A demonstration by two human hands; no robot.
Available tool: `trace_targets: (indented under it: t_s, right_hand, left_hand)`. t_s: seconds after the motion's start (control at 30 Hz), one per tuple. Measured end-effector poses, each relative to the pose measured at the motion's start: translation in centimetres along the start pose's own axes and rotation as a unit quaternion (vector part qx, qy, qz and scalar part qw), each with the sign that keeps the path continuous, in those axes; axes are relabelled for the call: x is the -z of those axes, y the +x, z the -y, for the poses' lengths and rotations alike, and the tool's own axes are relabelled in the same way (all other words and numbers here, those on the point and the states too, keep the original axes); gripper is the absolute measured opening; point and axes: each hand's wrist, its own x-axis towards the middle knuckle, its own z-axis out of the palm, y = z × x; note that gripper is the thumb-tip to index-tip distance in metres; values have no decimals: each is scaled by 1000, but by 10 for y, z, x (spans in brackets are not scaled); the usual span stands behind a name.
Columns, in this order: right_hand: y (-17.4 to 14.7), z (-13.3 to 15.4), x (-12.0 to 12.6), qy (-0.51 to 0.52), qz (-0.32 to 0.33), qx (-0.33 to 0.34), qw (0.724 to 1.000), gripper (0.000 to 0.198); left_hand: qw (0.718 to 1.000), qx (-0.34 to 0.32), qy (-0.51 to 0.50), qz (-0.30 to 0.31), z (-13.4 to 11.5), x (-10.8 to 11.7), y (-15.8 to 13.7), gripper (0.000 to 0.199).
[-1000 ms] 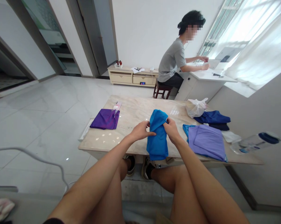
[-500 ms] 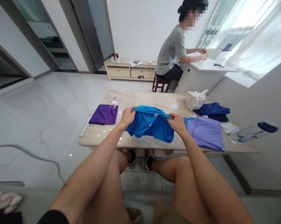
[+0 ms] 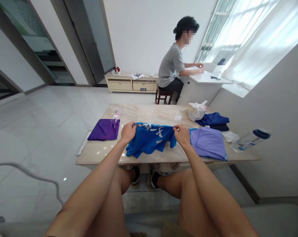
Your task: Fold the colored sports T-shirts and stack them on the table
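Observation:
A bright blue T-shirt [image 3: 149,140] with white lettering hangs between my two hands, its upper edge stretched straight and its lower part drooping onto the marble-look table [image 3: 144,113]. My left hand [image 3: 128,132] pinches the left end of that edge. At the right end, my right hand [image 3: 182,134] is closed on the fabric in the same way. Close by my right hand lies a folded lavender garment [image 3: 208,142] with some blue cloth under it. To the left of my left hand is a folded purple garment [image 3: 104,129].
A pink phone-like item [image 3: 117,114] lies behind the purple garment. On the right are a white plastic bag [image 3: 197,111], dark blue clothes [image 3: 214,119] and a clear bottle [image 3: 250,140] with a blue lid. A seated person [image 3: 172,67] is at a white desk [image 3: 208,77] beyond.
The shirt's upper edge has gone from bunched and folded to pulled taut, and large white lettering now shows. My view has shifted slightly, so the scene appears lower and further left.

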Motion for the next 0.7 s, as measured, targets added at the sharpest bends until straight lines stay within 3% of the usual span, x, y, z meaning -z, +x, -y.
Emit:
trace_targets:
  t_s: [0.1,0.17,0.3,0.37,0.47,0.57,0.7]
  right_hand:
    - [1,5,6,49,-89,-11,995,34]
    - [2,7,7,75,-112,-10,991,41]
    - [-2,3,-5,22,43,-46,998,38]
    - [-4,-3,-14,-15,98,-69,993,41]
    - [-7,-13,-26,-53,148,-78,985,39]
    - [-9,-22,-36,-88,237,-82,964,32]
    - [-22,-21,-52,-115,303,-107,940,67]
  left_hand:
    - [989,-64,-117,-60,-2,5,5,32]
    - [984,-79,-140,-77,2,6,5,36]
    - [997,80,-12,-15,23,0,0,29]
    - [992,120,25,19,36,-4,-4,30]
    - [992,100,43,72,45,-11,-8,24]
    - [979,25,83,182,41,-20,-14,25]
    - [938,-19,162,305,29,-41,-29,60]
